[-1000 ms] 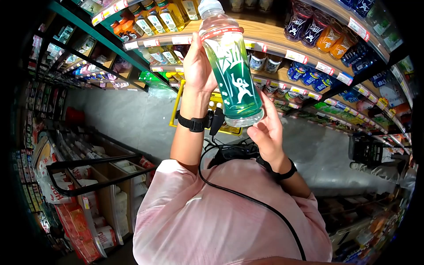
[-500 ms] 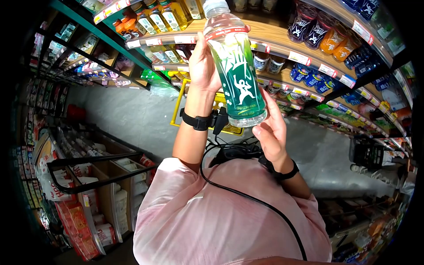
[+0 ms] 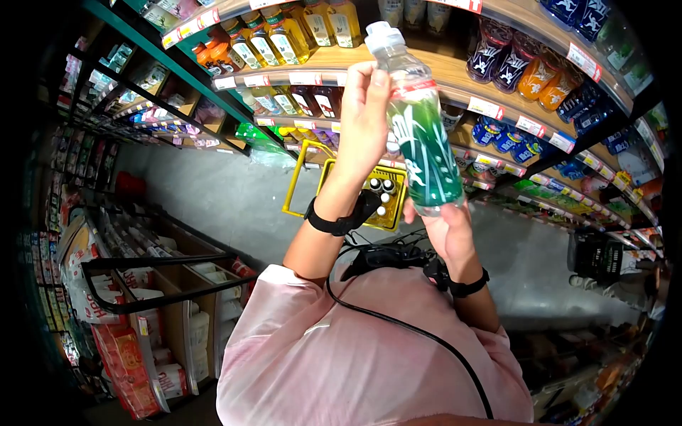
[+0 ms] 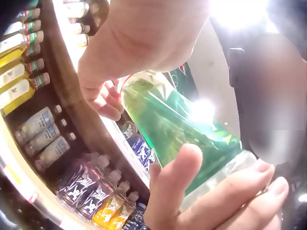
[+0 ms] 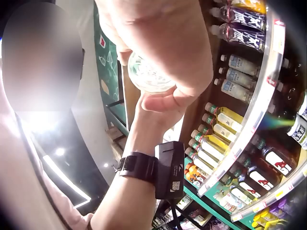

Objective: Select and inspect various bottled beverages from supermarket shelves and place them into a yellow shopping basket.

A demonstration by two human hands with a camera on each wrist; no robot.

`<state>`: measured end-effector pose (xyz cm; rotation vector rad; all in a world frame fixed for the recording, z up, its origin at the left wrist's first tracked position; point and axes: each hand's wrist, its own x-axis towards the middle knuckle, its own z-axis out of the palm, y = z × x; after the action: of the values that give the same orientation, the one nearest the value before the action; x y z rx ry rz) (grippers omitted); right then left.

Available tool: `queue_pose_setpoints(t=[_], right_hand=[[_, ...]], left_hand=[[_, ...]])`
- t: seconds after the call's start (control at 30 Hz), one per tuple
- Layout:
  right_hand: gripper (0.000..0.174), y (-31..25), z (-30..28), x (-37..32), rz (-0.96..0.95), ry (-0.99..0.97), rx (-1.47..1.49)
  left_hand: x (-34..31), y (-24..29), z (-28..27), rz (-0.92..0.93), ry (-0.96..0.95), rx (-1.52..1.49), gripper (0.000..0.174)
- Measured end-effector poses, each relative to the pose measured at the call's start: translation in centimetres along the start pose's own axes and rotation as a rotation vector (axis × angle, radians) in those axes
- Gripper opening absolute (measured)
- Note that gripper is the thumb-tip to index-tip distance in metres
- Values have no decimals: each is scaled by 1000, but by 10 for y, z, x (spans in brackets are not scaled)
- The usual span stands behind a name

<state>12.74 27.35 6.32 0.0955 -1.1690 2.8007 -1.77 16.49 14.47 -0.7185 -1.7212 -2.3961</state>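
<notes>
Green-printed, clear plastic bottle (image 3: 426, 153) is what we hold up before the wooden shelf (image 3: 451, 64), leaning, with its pale cap (image 3: 383, 34) uppermost. Our left hand (image 3: 364, 121) keeps a narrow grip round the neck, where the shape slims; our right hand (image 3: 452, 238) has a wider grip, thumb and fingers curved round the base, probably to share the weight. The shelf's tagged front edge (image 3: 486, 108) passes behind the bottle; how near, we cannot tell. Below, the yellow plastic basket (image 3: 292, 177) holds bottles, and grey floor (image 3: 213, 184) opens to its left.
</notes>
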Motion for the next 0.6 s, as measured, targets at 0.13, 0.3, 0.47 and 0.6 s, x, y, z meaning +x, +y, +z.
queue_pose_setpoints(t=[0.13, 0.3, 0.47, 0.6], right_hand=[[80, -12, -17, 1, 53, -123, 89], [79, -25, -17, 4, 26, -169, 261], [84, -55, -31, 24, 105, -286, 341], [54, -120, -11, 51, -344, -37, -336]], left_hand=[[-2, -1, 10, -62, -177, -168, 42], [1, 7, 28, -83, -373, -206, 69], [25, 34, 58, -93, -490, -179, 74], [75, 41, 75, -114, -425, -184, 56]])
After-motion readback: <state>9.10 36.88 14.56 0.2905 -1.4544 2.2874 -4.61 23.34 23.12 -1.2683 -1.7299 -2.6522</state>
